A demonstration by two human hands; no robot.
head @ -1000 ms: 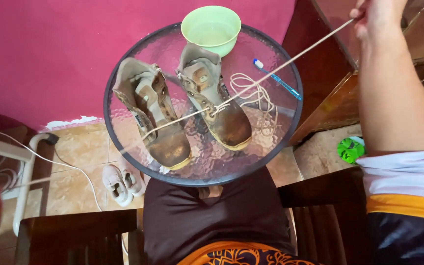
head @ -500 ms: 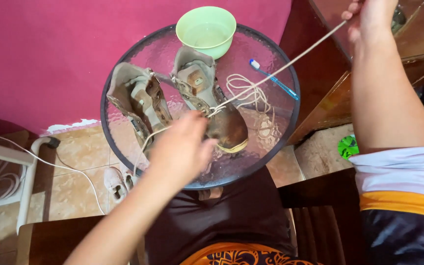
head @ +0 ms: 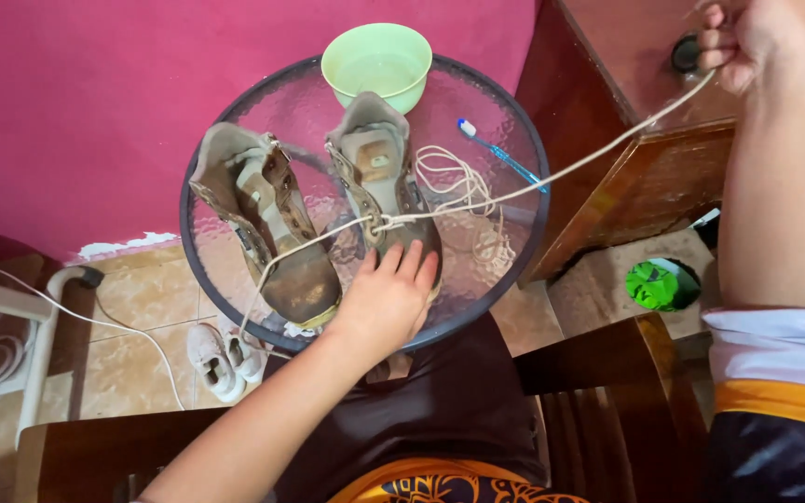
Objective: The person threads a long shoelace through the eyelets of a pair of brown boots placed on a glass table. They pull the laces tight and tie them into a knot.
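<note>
Two worn brown boots stand on a round glass table (head: 505,121). My left hand (head: 386,300) lies flat on the toe of the right boot (head: 379,172), fingers spread, pressing it down. My right hand (head: 747,37) is raised at the upper right, closed on a cream shoelace (head: 561,172). The lace runs taut from that hand down to the right boot's eyelets and on across the left boot (head: 267,228). A second loose lace (head: 458,177) lies coiled on the glass beside the right boot.
A pale green bowl (head: 376,61) sits at the table's far edge, a blue toothbrush (head: 500,154) to its right. A dark wooden cabinet (head: 626,140) stands at right, a magenta wall behind. Small white shoes (head: 221,359) and a green object (head: 654,284) lie on the tiled floor.
My left hand came up from the lower left and settled on the right boot's toe. My right hand kept the lace pulled taut.
</note>
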